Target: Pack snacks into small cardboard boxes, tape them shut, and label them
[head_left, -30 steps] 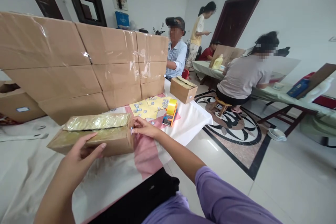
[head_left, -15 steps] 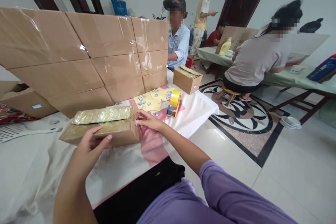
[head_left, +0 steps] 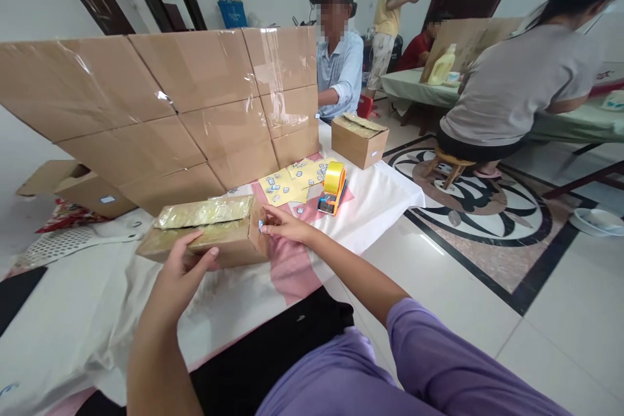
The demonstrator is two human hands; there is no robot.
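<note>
A flat cardboard box with shiny yellow-green packets on top lies on the white cloth-covered table in front of me. My left hand grips its near long side, thumb on top. My right hand presses a small white-and-blue sticker against the box's right end, fingers pinched together. Yellow sheets with several small stickers lie just beyond. A yellow tape roll in an orange dispenser stands beside them.
A wall of taped cardboard cartons stands behind the box. A smaller open carton sits at the table's far corner. Another open carton lies at the left. A seated person in a blue shirt and others work at further tables on the right.
The view has tilted and shifted, so everything sits a little to the right. My right hand stays at the box's end with the sticker; my left hand keeps its grip.
</note>
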